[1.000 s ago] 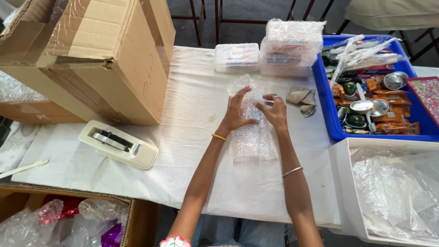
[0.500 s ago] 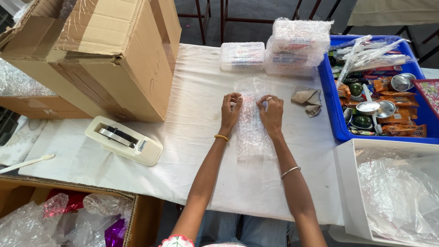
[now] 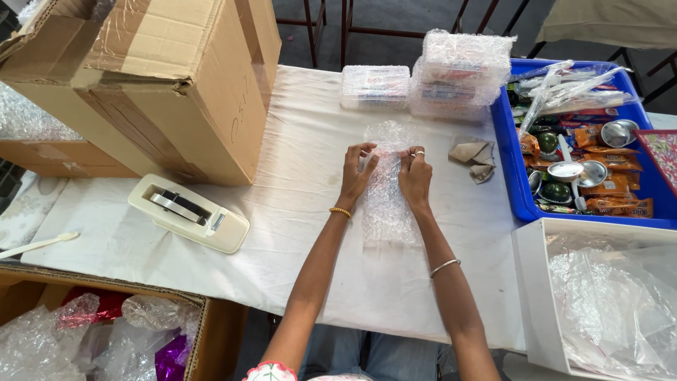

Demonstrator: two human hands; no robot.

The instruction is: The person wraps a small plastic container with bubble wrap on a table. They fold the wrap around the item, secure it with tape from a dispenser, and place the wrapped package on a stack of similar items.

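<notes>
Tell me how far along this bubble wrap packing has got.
Done: three wrapped bundles stacked at the table's far edge. In hand: left hand and right hand grip a bubble wrap sheet lying flat. Left: loose items fill the blue tray.

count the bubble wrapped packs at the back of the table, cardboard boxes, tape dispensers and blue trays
bubble-wrapped packs: 3, one alone and a stack of two
cardboard boxes: 3
tape dispenser: 1
blue tray: 1
total: 8
</notes>
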